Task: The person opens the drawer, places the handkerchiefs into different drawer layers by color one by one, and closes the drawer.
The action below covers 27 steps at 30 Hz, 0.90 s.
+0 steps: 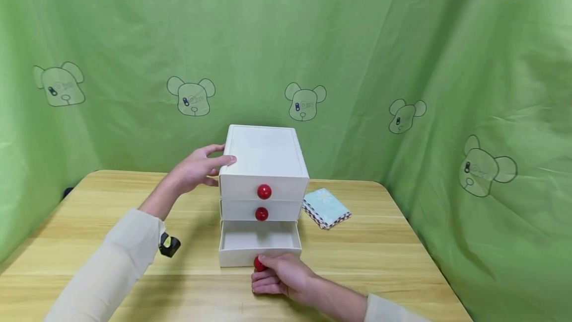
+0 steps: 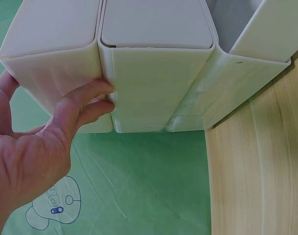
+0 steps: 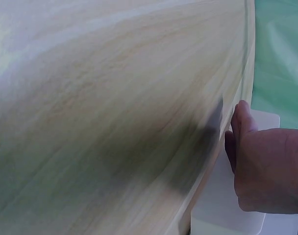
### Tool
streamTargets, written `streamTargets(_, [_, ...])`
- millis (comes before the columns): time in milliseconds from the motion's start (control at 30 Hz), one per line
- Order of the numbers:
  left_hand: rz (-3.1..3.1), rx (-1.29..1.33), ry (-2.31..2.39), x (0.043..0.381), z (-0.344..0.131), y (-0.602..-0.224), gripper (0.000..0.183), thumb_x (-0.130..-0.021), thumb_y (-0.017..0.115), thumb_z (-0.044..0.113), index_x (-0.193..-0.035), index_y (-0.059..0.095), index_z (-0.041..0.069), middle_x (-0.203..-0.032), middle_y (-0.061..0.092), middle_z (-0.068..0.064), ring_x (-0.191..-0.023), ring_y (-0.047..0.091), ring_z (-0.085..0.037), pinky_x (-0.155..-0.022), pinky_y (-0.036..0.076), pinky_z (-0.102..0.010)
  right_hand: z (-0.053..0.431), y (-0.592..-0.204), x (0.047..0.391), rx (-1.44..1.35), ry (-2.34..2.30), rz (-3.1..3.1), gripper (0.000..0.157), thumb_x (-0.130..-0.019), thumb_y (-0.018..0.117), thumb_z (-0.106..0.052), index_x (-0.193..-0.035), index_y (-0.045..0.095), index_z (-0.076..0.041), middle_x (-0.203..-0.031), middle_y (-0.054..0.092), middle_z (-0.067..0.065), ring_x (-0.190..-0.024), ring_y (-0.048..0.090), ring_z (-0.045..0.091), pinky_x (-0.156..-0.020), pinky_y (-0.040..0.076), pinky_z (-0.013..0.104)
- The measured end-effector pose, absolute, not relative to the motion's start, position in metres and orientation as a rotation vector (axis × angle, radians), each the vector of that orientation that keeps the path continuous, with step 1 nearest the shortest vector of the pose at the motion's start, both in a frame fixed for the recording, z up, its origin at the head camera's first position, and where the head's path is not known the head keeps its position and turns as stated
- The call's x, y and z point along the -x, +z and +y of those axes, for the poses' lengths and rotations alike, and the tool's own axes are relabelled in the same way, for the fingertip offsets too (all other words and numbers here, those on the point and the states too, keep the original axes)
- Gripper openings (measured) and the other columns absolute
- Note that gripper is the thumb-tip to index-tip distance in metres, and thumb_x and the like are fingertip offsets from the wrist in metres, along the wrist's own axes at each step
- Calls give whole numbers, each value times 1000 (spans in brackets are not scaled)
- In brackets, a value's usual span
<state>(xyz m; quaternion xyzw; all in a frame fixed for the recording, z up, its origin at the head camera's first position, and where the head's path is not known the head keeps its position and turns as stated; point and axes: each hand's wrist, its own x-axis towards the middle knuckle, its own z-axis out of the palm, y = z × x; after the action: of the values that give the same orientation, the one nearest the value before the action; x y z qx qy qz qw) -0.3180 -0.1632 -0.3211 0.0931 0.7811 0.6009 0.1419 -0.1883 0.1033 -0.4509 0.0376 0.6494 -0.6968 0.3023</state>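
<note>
A white three-drawer cabinet [image 1: 265, 151] with red ball knobs stands on the table in the head view. Its bottom drawer [image 1: 237, 258] is pulled partly out, and the inside that shows holds nothing. At that drawer's front, my right hand [image 1: 288, 277] pinches the red knob [image 1: 258, 263] between thumb and fingers. My left hand [image 1: 196, 169] rests against the upper left side, one digit on top. In the left wrist view, fingers of the left hand [image 2: 36, 152] touch the side panel [image 2: 154, 85]. The knob is hidden behind the right hand [image 3: 266, 169] in the right wrist view.
Right of the cabinet lies a folded light-blue cloth [image 1: 325, 204] with a checkered edge. The wooden table [image 1: 366, 257] runs up to a green curtain [image 1: 250, 39] at the back and sides. A small black device [image 1: 169, 245] sits at the left wrist.
</note>
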Motion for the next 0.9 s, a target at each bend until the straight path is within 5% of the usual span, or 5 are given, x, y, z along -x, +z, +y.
streamTargets(900, [2242, -272, 1742, 320, -164, -323, 90, -98, 65, 39, -164, 11, 10, -149, 49, -25, -137, 50, -45, -100, 58, -47, 108, -450, 162, -121, -1757, 1667, 38, -105, 55, -22, -127, 56, 9, -106, 72, 24, -88, 76, 27, -85, 64, 39])
